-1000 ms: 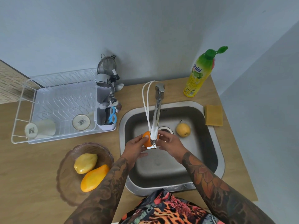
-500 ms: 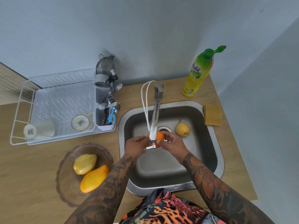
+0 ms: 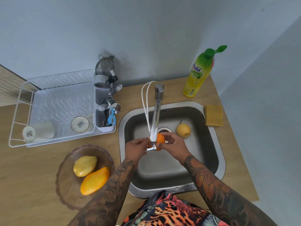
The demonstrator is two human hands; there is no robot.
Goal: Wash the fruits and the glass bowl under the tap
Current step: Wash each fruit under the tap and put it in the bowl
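Both hands hold an orange (image 3: 160,139) under the spout of the chrome tap (image 3: 155,118), over the steel sink (image 3: 211,160). My left hand (image 3: 136,148) cups its left side and my right hand (image 3: 174,144) grips its right side; the spout hides part of the fruit. A yellow pear (image 3: 183,130) lies in the sink beside the drain. The brownish glass bowl (image 3: 68,185) stands on the counter to the left, holding a yellow mango (image 3: 85,166) and an orange mango (image 3: 95,180).
A white dish rack (image 3: 24,98) with two cups and a cutlery holder (image 3: 105,118) stands at the back left. A green-yellow dish soap bottle (image 3: 201,71) and a yellow sponge (image 3: 213,115) sit right of the tap. Walls close in behind and on the right.
The orange has shifted from the left side of the spout to its right, turning between my hands. The other fruits and the bowl have stayed put.
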